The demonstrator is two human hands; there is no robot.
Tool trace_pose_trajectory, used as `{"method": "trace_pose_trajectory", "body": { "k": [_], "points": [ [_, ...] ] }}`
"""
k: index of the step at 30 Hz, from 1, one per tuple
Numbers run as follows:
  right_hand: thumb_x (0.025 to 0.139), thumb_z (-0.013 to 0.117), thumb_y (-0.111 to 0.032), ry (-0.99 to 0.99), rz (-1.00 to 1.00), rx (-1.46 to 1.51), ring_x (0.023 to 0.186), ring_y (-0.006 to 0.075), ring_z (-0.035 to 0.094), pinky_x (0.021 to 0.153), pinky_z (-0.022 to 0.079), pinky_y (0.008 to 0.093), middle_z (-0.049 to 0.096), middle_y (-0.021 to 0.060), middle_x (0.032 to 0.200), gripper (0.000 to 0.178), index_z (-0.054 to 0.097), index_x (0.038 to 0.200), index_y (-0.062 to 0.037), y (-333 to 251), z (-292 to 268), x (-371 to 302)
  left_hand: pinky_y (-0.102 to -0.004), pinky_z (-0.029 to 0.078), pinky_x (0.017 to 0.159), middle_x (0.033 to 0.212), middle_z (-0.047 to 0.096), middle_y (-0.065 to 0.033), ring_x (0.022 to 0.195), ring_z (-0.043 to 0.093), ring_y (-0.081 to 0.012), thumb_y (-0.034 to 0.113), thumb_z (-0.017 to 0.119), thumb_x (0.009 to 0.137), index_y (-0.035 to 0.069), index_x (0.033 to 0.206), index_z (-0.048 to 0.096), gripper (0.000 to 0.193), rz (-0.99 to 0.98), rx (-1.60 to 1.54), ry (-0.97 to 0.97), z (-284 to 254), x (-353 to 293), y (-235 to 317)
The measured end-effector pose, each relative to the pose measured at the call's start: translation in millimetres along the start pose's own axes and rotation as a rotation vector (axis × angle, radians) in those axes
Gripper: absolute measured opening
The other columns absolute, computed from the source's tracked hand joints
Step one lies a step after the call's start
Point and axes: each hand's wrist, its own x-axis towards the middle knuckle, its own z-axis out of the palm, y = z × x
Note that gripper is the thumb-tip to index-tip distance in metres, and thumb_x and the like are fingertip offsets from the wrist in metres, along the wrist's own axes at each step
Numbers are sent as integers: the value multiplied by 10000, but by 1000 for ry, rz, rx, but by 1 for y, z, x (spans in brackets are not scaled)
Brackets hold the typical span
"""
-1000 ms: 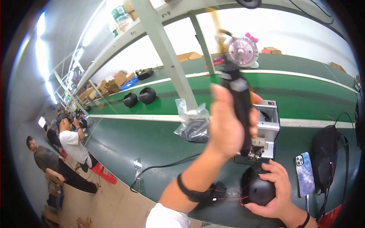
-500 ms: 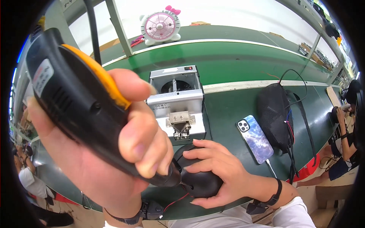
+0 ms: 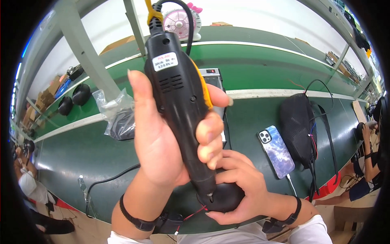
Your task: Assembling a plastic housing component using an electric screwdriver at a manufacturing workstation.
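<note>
My left hand (image 3: 156, 152) is wrapped round a black electric screwdriver (image 3: 174, 97) with an orange lever along its side. A thick cord leaves the tool's top, and its body leans slightly, tip down. The bit meets or nearly meets a black, rounded plastic shell (image 3: 228, 198) near the table's front edge; whether a screw is under it, I cannot tell. My right hand (image 3: 248, 183) grips the shell from the right, with fingers over its far side and thumb on the near side. A thin red wire (image 3: 196, 213) runs out beside the shell.
Behind the screwdriver stands a silver machine (image 3: 212, 73), mostly hidden. To the right lie a charging phone (image 3: 277, 153) and a black mesh-covered bundle (image 3: 296, 126) with cables. A plastic bag (image 3: 118, 116) and black cord (image 3: 109, 179) are at left. Other people sit at both sides.
My left hand has swung right and away from the camera, bringing the screwdriver more upright. My right hand and the shell have shifted slightly right in view, as has the background.
</note>
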Motion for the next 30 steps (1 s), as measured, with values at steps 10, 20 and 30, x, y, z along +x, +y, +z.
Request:
{"method": "trace_pose_trajectory", "body": {
  "k": [10,20,30],
  "points": [
    [534,937,-250,1,21,-52,1109,391,619,978,449,472,661,100,1102,642,602,1047,-59,-1,0,-7,-309,442,427,607,487,-48,436,465,-152,983,186,745,-51,991,562,1127,-73,-325,-237,-7,-1,-12],
    [569,892,-223,36,63,-37,1019,292,658,1055,463,498,681,132,1095,579,655,1067,-46,-6,2,-3,-325,458,430,612,506,-65,423,467,-164,993,185,730,-65,990,571,1156,-40,-305,-261,-10,-3,-13],
    [584,894,-231,9,52,-35,1067,309,640,1071,442,499,668,118,1121,588,651,1090,-57,-6,-1,-6,-318,460,436,603,506,-67,433,478,-160,989,167,736,-77,995,571,1169,-37,-298,-290,-4,-4,-16]
  ]
}}
